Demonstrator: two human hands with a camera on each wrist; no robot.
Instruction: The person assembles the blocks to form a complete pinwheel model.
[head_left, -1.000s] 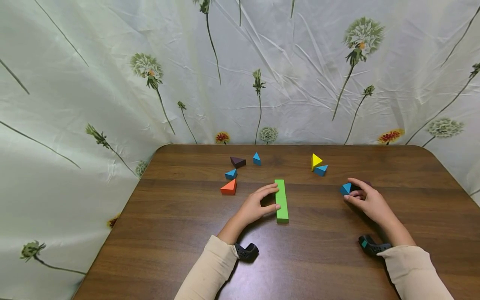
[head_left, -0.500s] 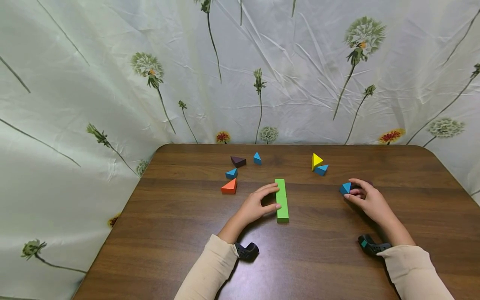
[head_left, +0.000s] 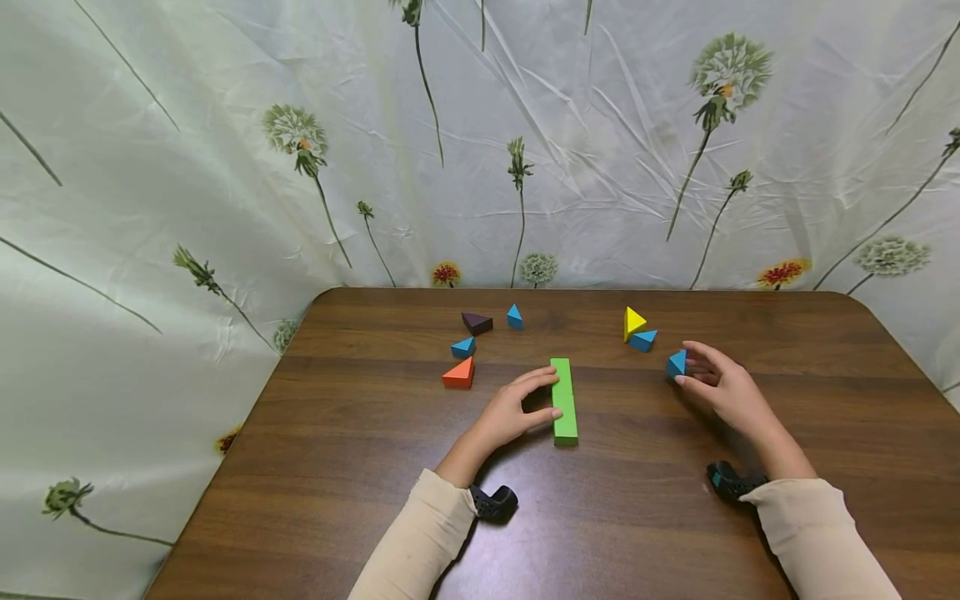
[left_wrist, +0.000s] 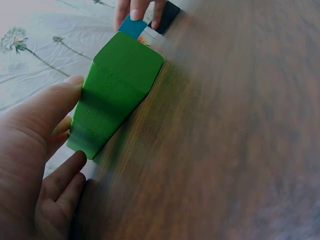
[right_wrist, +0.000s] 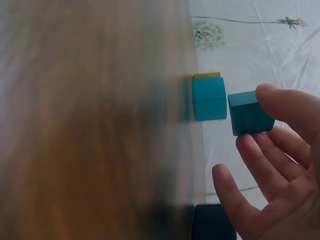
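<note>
My left hand (head_left: 513, 410) rests at the left side of a green bar (head_left: 564, 400) made of two blocks placed end to end. In the left wrist view, its thumb and fingertips touch the edge of the green blocks (left_wrist: 112, 90). My right hand (head_left: 731, 396) pinches a blue triangular block (head_left: 677, 363) between thumb and fingers. The right wrist view has this blue block (right_wrist: 250, 114) held above the table, beside another blue block (right_wrist: 210, 99) that stands before a yellow one.
Behind the left hand lie an orange triangular block (head_left: 458, 373), a blue one (head_left: 462, 347), a dark purple one (head_left: 477, 322) and a small blue one (head_left: 514, 317). A yellow triangle (head_left: 633, 323) touches a blue triangle (head_left: 642, 341) at the back. A dark block (right_wrist: 215, 222) sits below the right fingers.
My right hand has moved left and away from me, carrying the blue triangular block off its spot beside the dark block. The left hand and green blocks stay put.
</note>
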